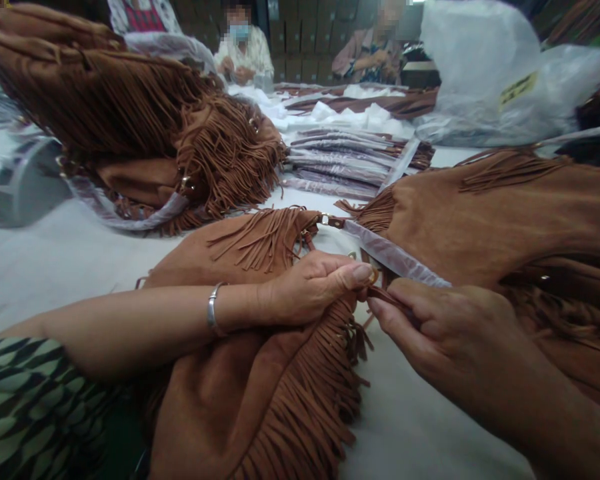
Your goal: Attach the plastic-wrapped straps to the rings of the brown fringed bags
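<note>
Pinching the thin strap (pixel 380 295) between them, the left hand (pixel 310 288) and right hand (pixel 433 327) were both closed on it, over the fringed brown bag (pixel 260 387) at the table's (pixel 55 267) near edge; a firm, steady pinch near the ring seemed best.

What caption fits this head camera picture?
Left hand and right hand pinch a strap end over a brown fringed suede bag.

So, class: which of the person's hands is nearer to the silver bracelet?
Left. The bracelet sits on the wrist of the left hand, which presses on the brown fringed bag. The right hand is beyond the left hand's fingertips, pinching a thin strap.
</note>
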